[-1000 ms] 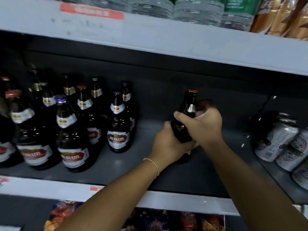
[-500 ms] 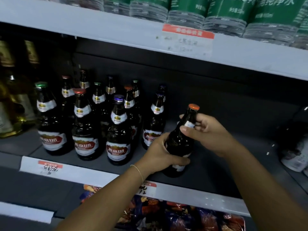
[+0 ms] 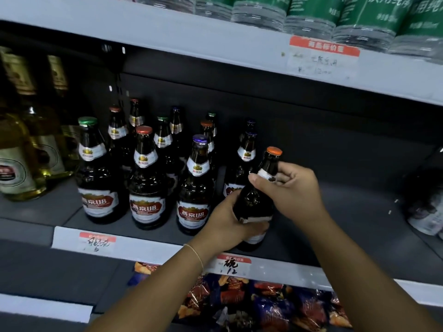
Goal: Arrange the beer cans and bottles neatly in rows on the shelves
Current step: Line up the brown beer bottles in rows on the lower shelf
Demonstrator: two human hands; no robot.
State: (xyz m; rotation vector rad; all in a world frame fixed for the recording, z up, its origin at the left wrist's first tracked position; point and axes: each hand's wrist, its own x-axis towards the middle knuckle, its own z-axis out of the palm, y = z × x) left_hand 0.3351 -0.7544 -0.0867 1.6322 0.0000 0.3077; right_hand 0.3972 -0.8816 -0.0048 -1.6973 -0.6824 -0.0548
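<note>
We see both hands on one dark bottle (image 3: 257,202) with an orange cap, which stands at the front of the grey shelf (image 3: 335,226), just right of the bottle group (image 3: 153,173). The left hand (image 3: 230,224) wraps the bottle's lower body, fingers curled round the label; a thin bracelet (image 3: 195,256) sits on that wrist. The right hand (image 3: 290,190) grips the shoulder and neck, thumb across the front, fingers curled behind. The bottle leans slightly right at the top; we cannot tell whether its base fully rests on the shelf. The bottle group stands upright left of the held bottle in rough rows, caps green, red, purple and orange, the nearest one touching or nearly touching the left hand. Further left of the group stand pale yellow bottles (image 3: 26,149). Well right of the held bottle, at the shelf's edge, a blurred can (image 3: 424,212). Above, green-labelled water bottles (image 3: 359,17) on the upper shelf, with a price tag (image 3: 323,56) below them. Under the grey shelf, snack bags (image 3: 251,300).
</note>
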